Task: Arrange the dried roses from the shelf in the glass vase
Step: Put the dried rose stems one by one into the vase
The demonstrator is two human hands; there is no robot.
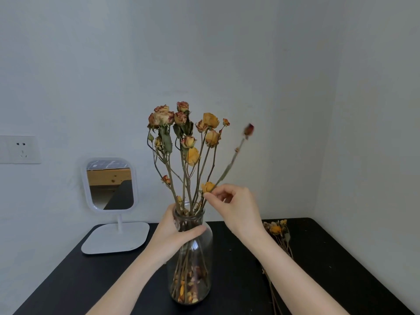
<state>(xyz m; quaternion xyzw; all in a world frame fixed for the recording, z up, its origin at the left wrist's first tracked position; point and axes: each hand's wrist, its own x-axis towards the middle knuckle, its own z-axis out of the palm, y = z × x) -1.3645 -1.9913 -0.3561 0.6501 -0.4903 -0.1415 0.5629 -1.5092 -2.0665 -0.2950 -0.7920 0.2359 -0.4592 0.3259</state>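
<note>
While the glass vase (193,269) on the black table (91,280) is gripped at its neck by the left hand (175,233), one rose (228,167), leaning right above the rim, is pinched at its stem by the right hand (236,208); loose roses (276,229) lie at right.

Gripping the glass vase (192,264) by its neck with the left hand (173,234), centre frame; pinching a red-budded rose stem (230,166) with the right hand (237,209) just above it.

1. The left hand (172,233) and left forearm (136,276) are showing bare, wearing no sleeve.
2. The right hand (238,208) and right forearm (295,276) are likewise showing bare.
</note>
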